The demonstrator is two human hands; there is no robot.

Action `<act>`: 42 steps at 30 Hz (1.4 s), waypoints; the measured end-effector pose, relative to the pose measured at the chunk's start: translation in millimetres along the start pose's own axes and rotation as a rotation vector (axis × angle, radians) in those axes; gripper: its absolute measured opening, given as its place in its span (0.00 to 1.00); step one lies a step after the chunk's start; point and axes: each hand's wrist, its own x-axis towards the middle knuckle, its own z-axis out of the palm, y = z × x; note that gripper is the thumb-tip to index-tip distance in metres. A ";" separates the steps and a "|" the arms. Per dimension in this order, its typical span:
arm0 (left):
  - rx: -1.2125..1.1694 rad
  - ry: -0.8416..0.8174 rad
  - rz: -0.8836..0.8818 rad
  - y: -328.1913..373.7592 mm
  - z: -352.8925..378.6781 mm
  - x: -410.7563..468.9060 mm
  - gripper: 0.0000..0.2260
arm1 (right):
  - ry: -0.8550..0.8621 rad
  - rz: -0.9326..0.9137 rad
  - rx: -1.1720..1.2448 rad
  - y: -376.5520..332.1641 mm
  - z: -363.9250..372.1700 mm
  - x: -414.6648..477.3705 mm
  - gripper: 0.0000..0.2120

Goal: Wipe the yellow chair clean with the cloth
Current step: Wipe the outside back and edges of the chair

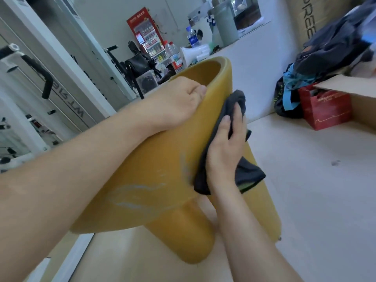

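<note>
Room: cluttered indoor space; pale floor (305,180), white wall counter at the back carrying water bottles (192,37), a red drinks fridge (148,35) behind it.
Right side: cardboard box (362,98), red paper bag (325,110) and a heap of dark clothing (335,43) on the floor against the wall.
Left side: white exercise frame (30,68) with black grips.
Yellow chair (158,169): centre of view, tipped away from upright, its thick round leg (193,231) pointing toward the camera; pale smear marks on the near surface.
Left hand (175,100): fingers curled over the chair's upper rim, gripping it.
Right hand (223,143): closed around a dark grey cloth (238,102), pressing it against the chair's right edge.
Cloth: bunched, one corner hanging loose below the hand.
</note>
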 end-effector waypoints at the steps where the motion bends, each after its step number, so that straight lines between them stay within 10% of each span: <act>1: -0.020 0.033 -0.009 1.8 1.3 2.1 0.20 | 0.007 -0.066 0.025 -13.1 2.5 -23.1 0.20; 6: -0.148 0.066 -0.041 -22.1 -8.4 -15.9 0.15 | -0.049 -0.548 -0.048 -45.9 19.6 -4.9 0.17; 13: 0.064 0.042 0.021 -31.4 -2.1 -55.7 0.26 | 0.031 -0.015 -0.100 16.6 2.4 -4.8 0.24; 20: 0.025 0.092 0.102 -20.3 3.0 -35.7 0.22 | 0.008 -0.507 -0.171 -26.6 9.0 -38.7 0.20; 27: -0.025 0.033 0.017 9.6 9.4 6.2 0.19 | -0.053 -0.110 0.107 -23.9 -15.8 61.8 0.19; 33: -0.021 0.085 0.069 4.9 11.4 6.3 0.19 | -0.009 -0.480 -0.016 11.2 -8.5 -46.7 0.10; 38: -0.054 0.032 -0.001 6.7 10.9 -0.2 0.20 | 0.134 0.091 -0.084 70.8 -24.1 -7.3 0.18; 42: -0.055 0.077 0.018 6.7 12.3 1.8 0.20 | 0.096 0.135 0.048 42.4 -11.4 6.7 0.18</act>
